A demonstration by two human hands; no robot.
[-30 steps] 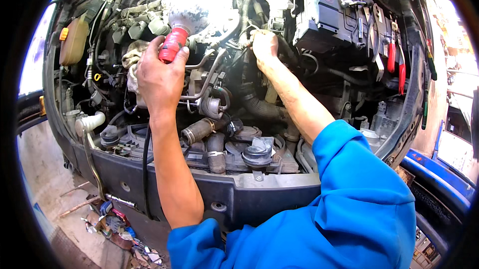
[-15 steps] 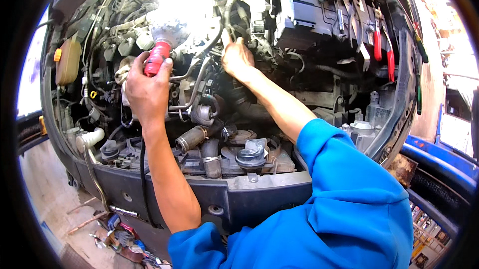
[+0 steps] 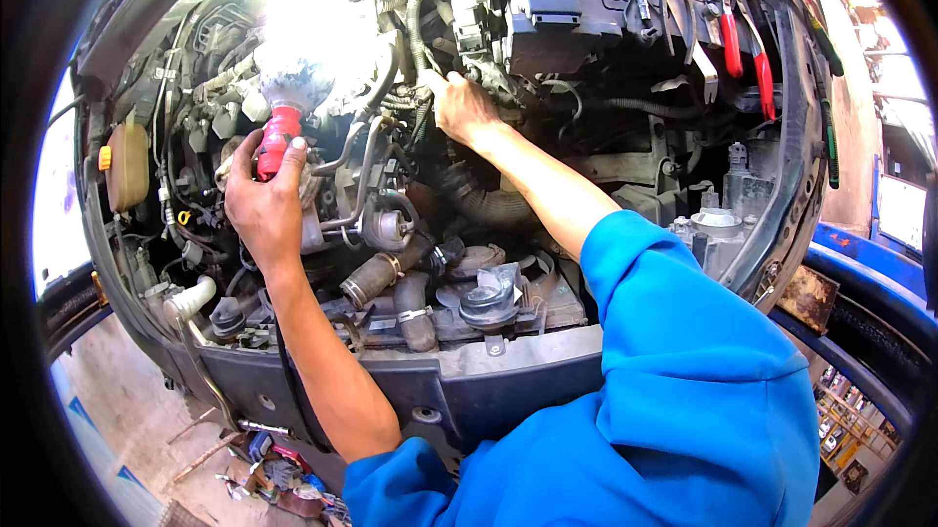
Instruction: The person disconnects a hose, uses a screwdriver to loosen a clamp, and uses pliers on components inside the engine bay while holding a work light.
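My left hand (image 3: pixel 266 210) is closed around the red handle of a lit work lamp (image 3: pixel 280 141). Its bright bulb end glares over the middle of the engine (image 3: pixel 362 175) and washes out the parts behind it. Farther in and to the right, my right hand (image 3: pixel 464 109) reaches into the engine bay, beside a grey corrugated hose (image 3: pixel 417 29). Its fingers are bent and pressed together among the hoses and wiring; what they grip, if anything, is hidden. Below both hands lie an open-ended rubber hose (image 3: pixel 376 278) with a clamp and a round black part (image 3: pixel 489 304).
A dark battery (image 3: pixel 576 34) stands at the back right, with red-handled pliers (image 3: pixel 730 34) and other tools lying beside it. A yellowish tank (image 3: pixel 128 166) with an orange cap is at the left. The front bumper (image 3: pixel 391 388) crosses below; assorted items (image 3: pixel 278 478) lie on the floor.
The view has shifted and tilted a little, so the engine bay sits differently in the picture. My left hand still holds the lamp; my right hand stays by the corrugated hose.
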